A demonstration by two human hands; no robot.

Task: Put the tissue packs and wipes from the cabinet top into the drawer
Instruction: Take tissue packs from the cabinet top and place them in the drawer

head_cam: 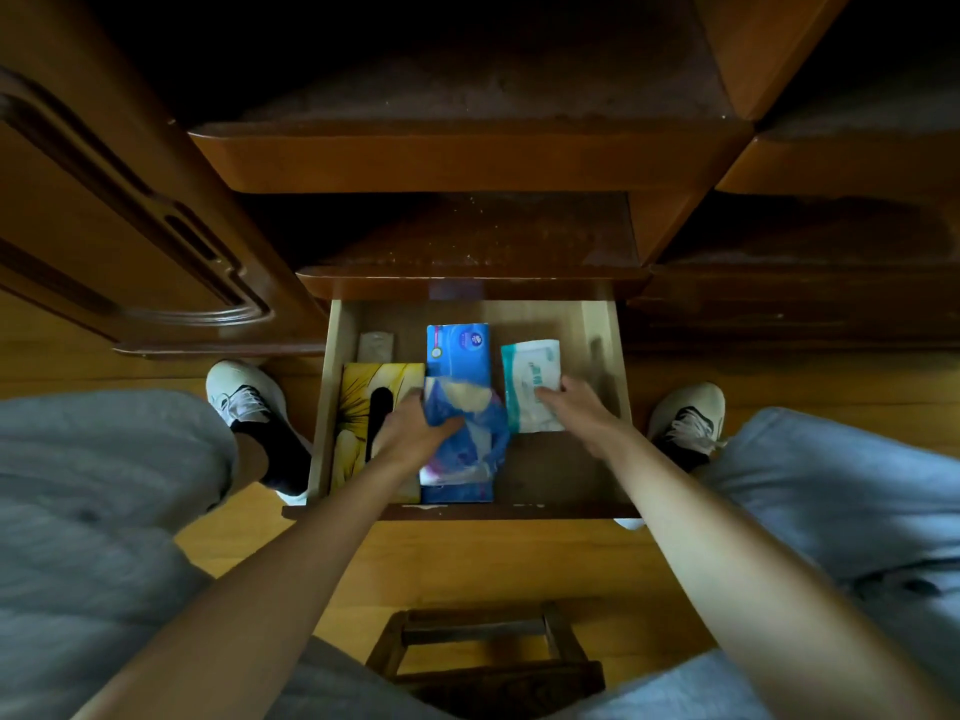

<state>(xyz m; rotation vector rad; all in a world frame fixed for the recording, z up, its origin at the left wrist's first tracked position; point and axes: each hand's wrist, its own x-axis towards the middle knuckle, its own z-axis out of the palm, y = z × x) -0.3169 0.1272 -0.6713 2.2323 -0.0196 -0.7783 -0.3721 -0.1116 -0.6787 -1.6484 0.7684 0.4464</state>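
- Head view is looking down past 2 bare forearms, with a wooden stool [485,652] sitting nearest on the floor.
- Left hand [410,433] is gripping a crinkled blue tissue pack [475,433], holding it over a flat blue pack [458,350] in the open drawer [605,335].
- Right hand [576,413] is pressing loosely curled fingers on a white-and-teal wipes packet [530,376] lying to the right; I cannot tell whether it is pinching the packet.
- Yellow tissue box [363,407] is lying along the drawer's left side, just beside the blue packs.
- Small grey packet [375,346] is sitting behind it.
- Dark cabinet top [467,241] is lying farther back.
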